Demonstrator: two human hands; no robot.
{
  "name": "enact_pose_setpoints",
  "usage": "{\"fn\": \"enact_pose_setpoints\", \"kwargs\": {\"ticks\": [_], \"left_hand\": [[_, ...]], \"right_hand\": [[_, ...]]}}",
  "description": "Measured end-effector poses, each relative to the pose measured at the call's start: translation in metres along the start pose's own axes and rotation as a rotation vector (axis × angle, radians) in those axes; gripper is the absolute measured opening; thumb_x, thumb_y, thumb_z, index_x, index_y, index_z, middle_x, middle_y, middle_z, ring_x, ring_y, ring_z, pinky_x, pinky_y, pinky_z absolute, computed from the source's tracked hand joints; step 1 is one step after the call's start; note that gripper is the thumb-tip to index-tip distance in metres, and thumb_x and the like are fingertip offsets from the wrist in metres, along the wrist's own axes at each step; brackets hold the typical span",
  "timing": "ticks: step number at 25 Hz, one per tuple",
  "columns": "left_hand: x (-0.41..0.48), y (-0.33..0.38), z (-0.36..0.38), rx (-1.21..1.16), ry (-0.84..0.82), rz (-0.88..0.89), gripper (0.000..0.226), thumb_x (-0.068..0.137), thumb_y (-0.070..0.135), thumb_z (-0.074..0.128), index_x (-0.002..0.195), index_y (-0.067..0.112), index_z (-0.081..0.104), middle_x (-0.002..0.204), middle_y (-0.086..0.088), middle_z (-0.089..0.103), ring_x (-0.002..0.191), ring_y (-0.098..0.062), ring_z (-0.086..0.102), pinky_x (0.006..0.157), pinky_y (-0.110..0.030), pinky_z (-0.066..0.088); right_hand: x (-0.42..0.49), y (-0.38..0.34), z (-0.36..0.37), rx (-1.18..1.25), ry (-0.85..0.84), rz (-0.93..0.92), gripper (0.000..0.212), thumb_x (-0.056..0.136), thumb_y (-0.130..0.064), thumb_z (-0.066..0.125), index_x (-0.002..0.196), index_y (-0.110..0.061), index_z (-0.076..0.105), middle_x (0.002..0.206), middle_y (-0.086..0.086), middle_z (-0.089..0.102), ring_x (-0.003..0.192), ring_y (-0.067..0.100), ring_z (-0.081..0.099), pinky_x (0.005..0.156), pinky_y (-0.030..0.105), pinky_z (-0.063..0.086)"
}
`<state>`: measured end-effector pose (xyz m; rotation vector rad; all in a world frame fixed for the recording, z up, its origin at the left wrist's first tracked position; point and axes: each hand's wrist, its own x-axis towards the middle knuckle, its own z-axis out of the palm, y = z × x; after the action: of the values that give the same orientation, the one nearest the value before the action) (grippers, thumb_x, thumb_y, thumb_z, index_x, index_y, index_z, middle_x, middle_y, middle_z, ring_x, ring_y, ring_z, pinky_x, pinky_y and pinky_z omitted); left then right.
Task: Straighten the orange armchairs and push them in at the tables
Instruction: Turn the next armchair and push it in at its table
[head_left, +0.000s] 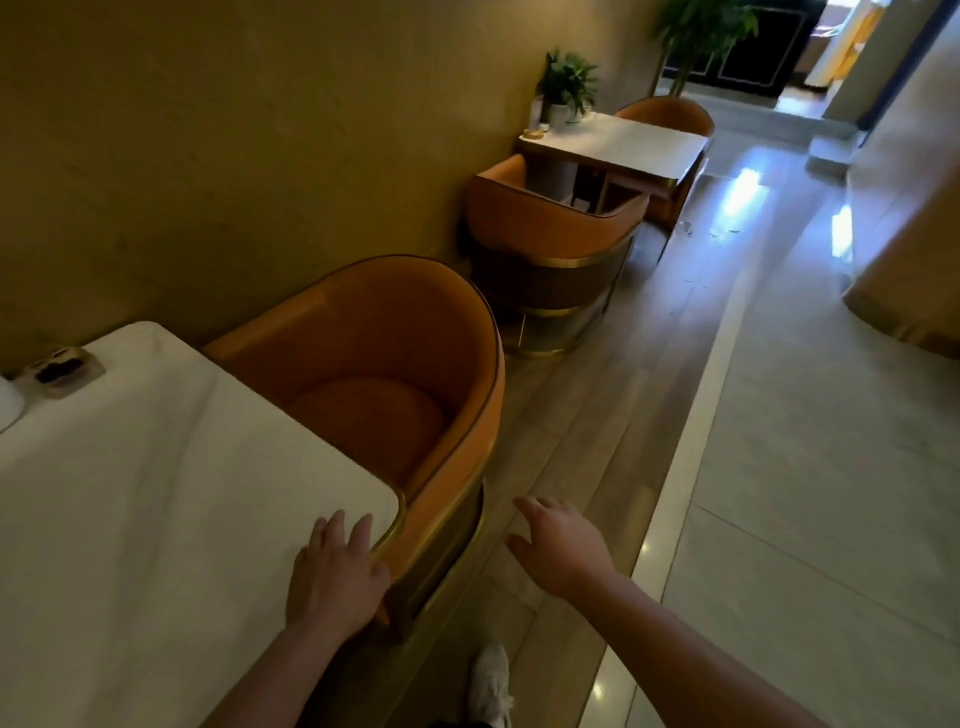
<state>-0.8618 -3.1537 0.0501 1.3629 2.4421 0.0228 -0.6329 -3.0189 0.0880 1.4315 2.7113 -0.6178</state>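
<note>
Left hand (335, 574) lay flat at lower centre, fingers spread, palm on the corner of the near white table (156, 499) and fingertips against the gold-edged front of the nearest orange armchair (395, 374); gripping nothing, only resting there. Right hand (558, 545) hovered open just right of it, fingers loosely splayed over the wooden floor (587, 415), empty and clear of the chair. Nearest armchair sat in the middle of the frame, tucked against the table's right edge with its rounded back toward the beige wall (208, 130). Second orange armchair (550, 234) stood above centre, back turned to the camera, drawn up to a far white table (623, 143); third orange armchair (670, 117) showed beyond that table at upper right. Small potted plant (566, 85) stood on the far table's wall side. Dark little tray (65, 369) rested at the near table's left edge. White shoe (488, 686) visible at bottom centre. Pale tiled floor (831, 493) filled the right side.
</note>
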Motion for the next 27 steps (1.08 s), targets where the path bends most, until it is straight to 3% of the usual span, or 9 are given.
{"fn": "enact_pose_setpoints", "kwargs": {"ticks": [8, 13, 19, 24, 27], "left_hand": [[0.148, 0.096, -0.024, -0.090, -0.117, -0.095, 0.072, 0.099, 0.050, 0.043, 0.158, 0.026, 0.010, 0.166, -0.007, 0.005, 0.152, -0.029, 0.004, 0.121, -0.046, 0.020], [0.228, 0.139, -0.037, -0.111, -0.079, -0.224, 0.071, 0.099, 0.052, 0.042, 0.157, 0.027, 0.010, 0.166, -0.005, 0.009, 0.152, -0.026, 0.008, 0.120, -0.045, 0.024], [0.294, 0.215, -0.031, -0.178, -0.090, -0.482, 0.071, 0.098, 0.052, 0.045, 0.157, 0.028, 0.014, 0.163, -0.002, 0.019, 0.149, -0.022, 0.021, 0.116, -0.040, 0.033], [0.323, 0.252, -0.040, -0.279, -0.080, -0.704, 0.069, 0.097, 0.051, 0.043, 0.156, 0.028, 0.017, 0.161, -0.002, 0.022, 0.146, -0.023, 0.026, 0.114, -0.041, 0.032], [0.350, 0.262, -0.039, -0.322, -0.042, -0.804, 0.068, 0.096, 0.053, 0.042, 0.156, 0.029, 0.020, 0.158, 0.000, 0.028, 0.144, -0.021, 0.029, 0.112, -0.042, 0.034]], "right_hand": [[0.172, 0.077, -0.070, -0.027, -0.113, -0.059, 0.052, 0.097, -0.045, 0.050, 0.145, -0.027, 0.039, 0.135, -0.001, 0.055, 0.125, 0.020, 0.050, 0.100, 0.034, 0.047], [0.277, 0.119, -0.098, -0.011, -0.175, -0.177, 0.048, 0.097, -0.046, 0.049, 0.142, -0.030, 0.042, 0.133, -0.004, 0.055, 0.123, 0.016, 0.050, 0.098, 0.032, 0.046], [0.408, 0.171, -0.135, -0.031, -0.285, -0.443, 0.047, 0.099, -0.040, 0.049, 0.143, -0.028, 0.041, 0.139, -0.003, 0.051, 0.129, 0.016, 0.046, 0.108, 0.035, 0.039], [0.499, 0.178, -0.165, -0.090, -0.399, -0.601, 0.034, 0.099, -0.037, 0.048, 0.131, -0.025, 0.051, 0.127, -0.002, 0.057, 0.118, 0.016, 0.054, 0.098, 0.032, 0.048], [0.550, 0.164, -0.166, -0.119, -0.444, -0.684, 0.037, 0.099, -0.036, 0.048, 0.134, -0.026, 0.049, 0.132, -0.001, 0.055, 0.120, 0.018, 0.053, 0.097, 0.034, 0.049]]}}
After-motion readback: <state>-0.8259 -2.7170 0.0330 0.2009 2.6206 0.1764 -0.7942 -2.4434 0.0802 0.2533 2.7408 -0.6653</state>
